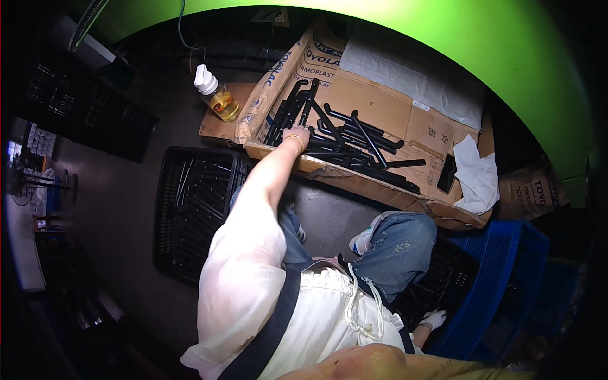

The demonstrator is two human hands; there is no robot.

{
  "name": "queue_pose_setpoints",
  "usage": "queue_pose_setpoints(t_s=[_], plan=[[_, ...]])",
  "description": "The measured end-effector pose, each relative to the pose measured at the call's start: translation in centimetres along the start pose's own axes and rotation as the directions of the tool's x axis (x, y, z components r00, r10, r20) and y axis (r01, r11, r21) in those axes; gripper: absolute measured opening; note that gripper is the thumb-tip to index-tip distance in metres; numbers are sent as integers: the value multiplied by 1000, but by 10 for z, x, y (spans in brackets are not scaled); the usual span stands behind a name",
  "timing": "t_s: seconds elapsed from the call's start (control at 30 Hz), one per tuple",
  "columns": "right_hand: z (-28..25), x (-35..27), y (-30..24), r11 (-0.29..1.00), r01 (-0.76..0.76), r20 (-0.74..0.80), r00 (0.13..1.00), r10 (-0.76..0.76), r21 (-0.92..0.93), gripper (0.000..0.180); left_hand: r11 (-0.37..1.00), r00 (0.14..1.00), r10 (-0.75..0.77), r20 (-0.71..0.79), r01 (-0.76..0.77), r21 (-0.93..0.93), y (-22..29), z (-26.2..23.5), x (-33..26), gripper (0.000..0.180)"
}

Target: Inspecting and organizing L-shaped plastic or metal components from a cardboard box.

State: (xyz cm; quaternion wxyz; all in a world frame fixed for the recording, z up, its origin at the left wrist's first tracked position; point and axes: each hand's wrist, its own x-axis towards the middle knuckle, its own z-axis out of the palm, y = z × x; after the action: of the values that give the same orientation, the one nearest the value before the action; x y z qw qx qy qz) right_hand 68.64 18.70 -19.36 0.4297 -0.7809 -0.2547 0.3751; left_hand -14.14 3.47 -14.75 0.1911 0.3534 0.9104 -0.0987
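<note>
From my remote station, I observe the left hand (297, 135) inside the cardboard carton (367, 190), extended over its near wall at the left end. The hand, with a yellow band (294, 139) at the wrist, rests among black bent-end bars (370, 139). Its fingers point away from the body and reach down into the pile; I cannot tell whether they pinch a bar or only touch it.

The right hand (433, 319) is at the lower right, low beside the body, and looks white, as if gloved. It is near a dark mesh crate (460, 273) and a blue plastic crate (484, 278). I cannot determine its finger state: the hand is small and dim in my view.

Location of the bars: they lie loose in the carton, crossed over one another, from the left end to the centre. Toward the right end lie a flat black rectangular object (446, 174) and a crumpled white cloth (475, 174), the latter draped over the near edge.

Left of the carton, a white-capped bottle (223, 102) with yellow liquid stands on a brown board (216, 128). Below it, a black crate (163, 209) on the floor (120, 209) contains further dark elongated parts (196, 209).
</note>
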Motion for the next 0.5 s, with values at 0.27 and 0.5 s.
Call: queue_pose_setpoints(t_s=[0.27, 0.5], plan=[[132, -174, -199, 918, 393, 280, 888, -365, -51, 39, 994, 988, 40, -152, -24, 107, -22, -136, -113, 27], [234, -368, -233, 595, 777, 865, 141, -482, 205, 22, 49, 953, 255, -163, -181, -982, -8, -92, -246, 36]])
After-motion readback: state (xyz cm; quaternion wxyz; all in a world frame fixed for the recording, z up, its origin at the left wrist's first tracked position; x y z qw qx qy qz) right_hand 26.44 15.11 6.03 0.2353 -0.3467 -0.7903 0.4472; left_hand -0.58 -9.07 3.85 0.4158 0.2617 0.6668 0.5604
